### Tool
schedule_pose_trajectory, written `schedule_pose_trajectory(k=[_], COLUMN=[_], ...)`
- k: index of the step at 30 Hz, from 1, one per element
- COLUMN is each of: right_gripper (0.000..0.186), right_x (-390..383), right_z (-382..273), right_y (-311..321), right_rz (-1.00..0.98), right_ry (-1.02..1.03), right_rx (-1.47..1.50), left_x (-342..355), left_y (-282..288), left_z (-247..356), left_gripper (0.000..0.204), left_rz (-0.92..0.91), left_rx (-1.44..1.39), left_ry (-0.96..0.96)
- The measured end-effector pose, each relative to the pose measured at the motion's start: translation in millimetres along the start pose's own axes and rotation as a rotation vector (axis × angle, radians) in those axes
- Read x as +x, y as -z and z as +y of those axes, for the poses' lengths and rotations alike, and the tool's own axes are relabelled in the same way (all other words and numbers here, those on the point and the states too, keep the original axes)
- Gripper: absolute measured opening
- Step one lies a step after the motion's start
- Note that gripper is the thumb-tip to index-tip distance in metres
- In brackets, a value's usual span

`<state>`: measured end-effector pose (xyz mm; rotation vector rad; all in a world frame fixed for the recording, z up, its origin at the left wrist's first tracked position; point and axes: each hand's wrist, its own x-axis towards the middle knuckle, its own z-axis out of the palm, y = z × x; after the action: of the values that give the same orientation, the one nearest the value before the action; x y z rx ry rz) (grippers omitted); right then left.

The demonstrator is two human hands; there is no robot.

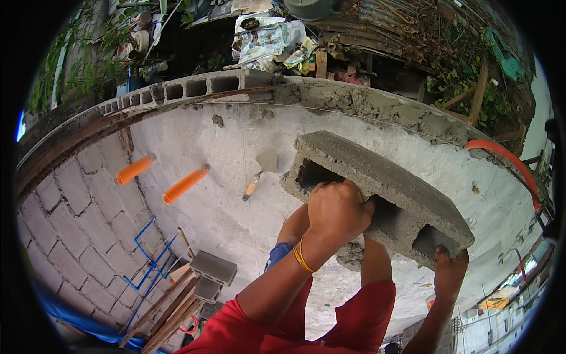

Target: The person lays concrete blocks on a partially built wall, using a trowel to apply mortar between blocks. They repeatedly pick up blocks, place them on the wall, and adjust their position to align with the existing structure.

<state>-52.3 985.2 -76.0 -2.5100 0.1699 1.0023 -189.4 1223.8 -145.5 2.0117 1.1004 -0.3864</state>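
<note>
The block [377, 189], a grey hollow concrete one, hangs in the air just in front of the plastered wall [236, 206], below its mortared top edge [365, 103] and not yet set down on it. Blocks already lie along the wall top at the left [194, 88], and wet mortar covers the stretch to their right, so the bed looks ready and the laying of this block is still to do. The left hand [336, 215] grips the block from the near side, fingers hooked into a middle cavity, wrist bent up. The right hand [449, 271] holds the lower right end from beneath, fingers curled over its edge. A trowel [259, 174] rests against the wall, near two orange pipes [159, 177].
</note>
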Motion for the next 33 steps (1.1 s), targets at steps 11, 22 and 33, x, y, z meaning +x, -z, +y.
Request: schedule_pose_trajectory(k=[11, 22, 33], right_gripper=[0.039, 0.043, 0.046], right_x=[127, 237, 259], right_z=[-129, -111, -47], right_y=[-38, -139, -194], right_rz=[0.074, -0.132, -0.162], right_ry=[0.431, 0.412, 0.514], right_rx=[-0.019, -0.250, -0.303], left_x=[130, 194, 190], left_y=[81, 22, -36], left_z=[10, -70, -117], left_gripper=[0.031, 0.037, 0.036], left_rz=[0.369, 0.192, 0.270], left_rx=[0.037, 0.161, 0.145], left_ry=[-0.002, 0.219, 0.211])
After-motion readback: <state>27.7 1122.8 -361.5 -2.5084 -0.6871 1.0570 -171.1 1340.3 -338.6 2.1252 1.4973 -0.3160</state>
